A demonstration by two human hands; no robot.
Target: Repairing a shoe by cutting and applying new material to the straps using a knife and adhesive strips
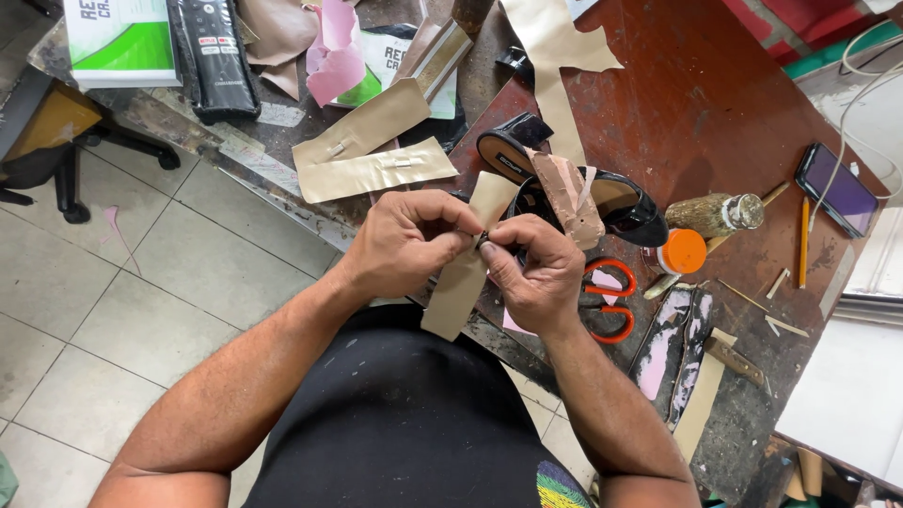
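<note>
I see my left hand [409, 243] and right hand [536, 273] pinched together on a long tan paper strip [463, 273], its long axis running from one o'clock down to seven o'clock, over the table [696, 103] edge, orange-handled scissors [609, 299] at three o'clock.

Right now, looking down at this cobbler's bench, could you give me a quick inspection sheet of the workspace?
Surface: worn reddish-brown workbench, stained and scuffed.
Job's things: tan paper strip pinched between both hands; black high-heeled shoe with taped upper just behind it.
Clutter: orange-handled scissors, orange-capped jar, glitter-covered bottle, pencil, smartphone, tan pattern pieces, pink paper.
Hands: left hand and right hand both closed on the strip.
Cables: white cable at the right edge.
Surroundings: tiled floor, chair base.
</note>
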